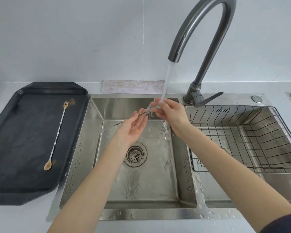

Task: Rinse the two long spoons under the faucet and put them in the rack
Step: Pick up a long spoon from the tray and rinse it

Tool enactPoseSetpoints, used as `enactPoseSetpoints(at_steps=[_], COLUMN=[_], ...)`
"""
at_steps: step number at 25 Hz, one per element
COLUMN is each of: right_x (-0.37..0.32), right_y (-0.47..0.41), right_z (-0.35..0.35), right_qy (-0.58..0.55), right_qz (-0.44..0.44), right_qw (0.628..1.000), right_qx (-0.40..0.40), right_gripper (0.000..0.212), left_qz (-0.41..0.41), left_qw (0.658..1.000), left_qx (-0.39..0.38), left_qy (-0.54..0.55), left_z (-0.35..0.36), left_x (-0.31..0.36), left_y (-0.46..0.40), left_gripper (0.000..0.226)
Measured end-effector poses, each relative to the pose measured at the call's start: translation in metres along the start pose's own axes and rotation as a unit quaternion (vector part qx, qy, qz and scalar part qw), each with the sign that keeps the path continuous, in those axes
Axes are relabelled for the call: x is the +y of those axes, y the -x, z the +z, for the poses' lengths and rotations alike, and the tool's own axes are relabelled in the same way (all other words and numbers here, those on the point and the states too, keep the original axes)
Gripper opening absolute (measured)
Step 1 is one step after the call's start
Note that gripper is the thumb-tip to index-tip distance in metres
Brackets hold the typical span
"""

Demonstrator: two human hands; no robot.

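Over the steel sink (84,165), my left hand (133,130) is turned palm up and holds the twisted shaft of one long spoon (112,126) between thumb and fingers. The spoon's fork end sticks out to the left. My right hand (170,113) pinches the spoon's other end directly under the running water from the grey faucet (200,31); that end is hidden by fingers and splashing water. The second long spoon (57,137), with a brown-stained bowl and fork tip, lies on the black tray (15,165) at the left. The wire rack (242,140) sits in the right basin.
Water runs down to the drain strainer (135,154). A folded pinkish cloth (133,86) lies behind the sink against the wall. The faucet lever (208,98) points right. Water drops cover the divider between the two basins.
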State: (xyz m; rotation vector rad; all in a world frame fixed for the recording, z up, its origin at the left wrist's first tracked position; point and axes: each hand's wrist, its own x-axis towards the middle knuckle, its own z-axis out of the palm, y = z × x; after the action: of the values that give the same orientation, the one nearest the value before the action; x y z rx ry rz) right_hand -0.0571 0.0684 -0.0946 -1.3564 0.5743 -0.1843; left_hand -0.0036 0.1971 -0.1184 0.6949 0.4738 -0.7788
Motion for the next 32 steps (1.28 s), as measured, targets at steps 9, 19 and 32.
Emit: enactPoseSetpoints(at_steps=[9,19,32], right_x=[0.009,0.072,0.098], right_y=[0.011,0.037,0.038], right_z=[-0.025,-0.045,-0.021], right_qy=[-0.043,0.216,0.408], right_qz=[0.017,0.044,0.041], right_qw=[0.997,0.975,0.908], right_qx=[0.061,0.021,-0.090], right_gripper=[0.015,0.023,0.022], left_qz=[-0.029,0.044,0.200], left_qw=[0.994,0.883,0.754], left_qx=[-0.022,-0.062,-0.078], left_qy=[-0.100,-0.463,-0.621], left_z=[0.013,0.053,0.069], left_x=[-0.015,-0.020,-0.005], left_y=[-0.001,-0.002,0.011], left_gripper=[0.008,0.017,0.028])
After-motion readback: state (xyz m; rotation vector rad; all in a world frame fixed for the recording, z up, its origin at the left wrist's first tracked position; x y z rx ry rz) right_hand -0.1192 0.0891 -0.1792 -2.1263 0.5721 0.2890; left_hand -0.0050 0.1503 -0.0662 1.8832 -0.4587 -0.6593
